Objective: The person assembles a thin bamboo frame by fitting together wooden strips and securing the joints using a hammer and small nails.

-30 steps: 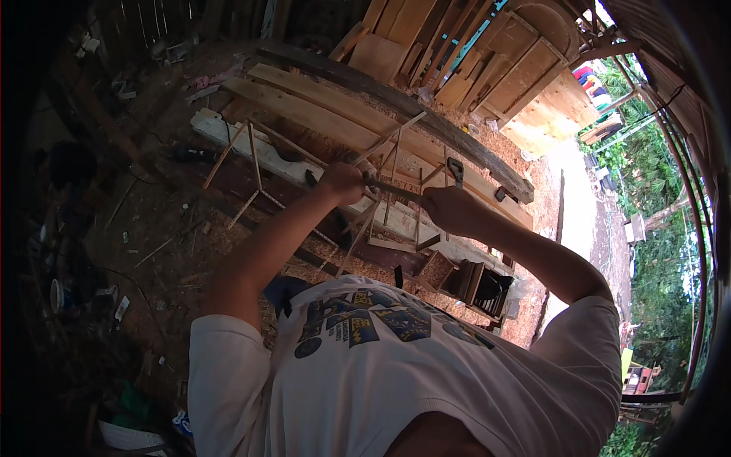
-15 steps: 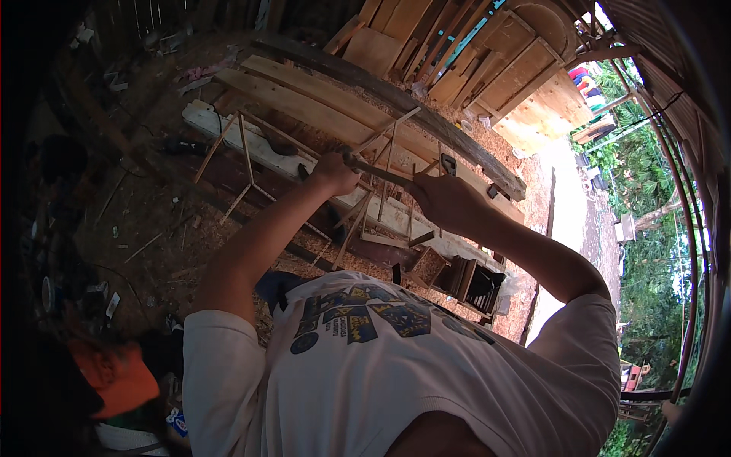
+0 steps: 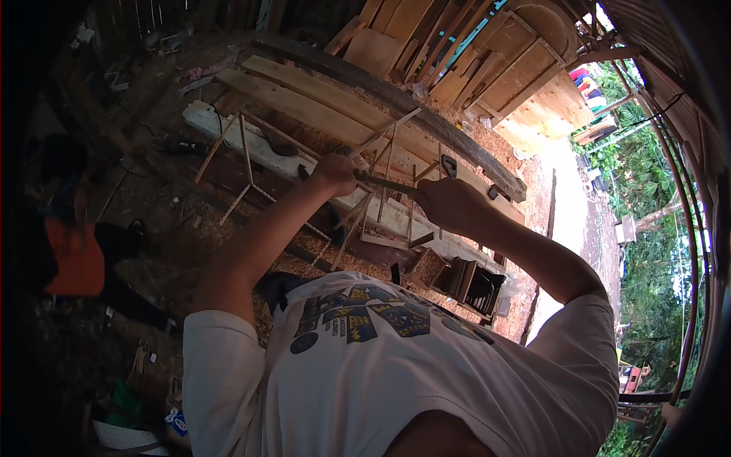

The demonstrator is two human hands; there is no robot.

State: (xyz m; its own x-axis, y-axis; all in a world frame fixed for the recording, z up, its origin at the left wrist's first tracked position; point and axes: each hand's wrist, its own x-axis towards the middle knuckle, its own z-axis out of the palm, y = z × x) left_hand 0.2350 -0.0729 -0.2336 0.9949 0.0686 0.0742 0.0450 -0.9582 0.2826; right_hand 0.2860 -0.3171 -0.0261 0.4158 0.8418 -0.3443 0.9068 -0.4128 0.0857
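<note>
My left hand is closed near one end of a narrow, dark stick-like piece, apparently wood. My right hand, a little lower and to the right, is wrapped round its other end. The short stretch between my fists slopes down to the right. Below and behind my hands stands a light frame of thin wooden strips, over a long pale board. Whether the held piece touches the frame I cannot tell. My fingertips are mostly hidden.
Long planks and a dark beam lie beyond my hands. Wooden panels lean at the back right. Shavings cover the ground. A small slatted wooden piece sits nearer. A person in orange is at the left.
Both fists and the held piece have shifted slightly, the right hand a bit right and down. The person in orange has moved up and to the left, uncovering a white container at lower left.
</note>
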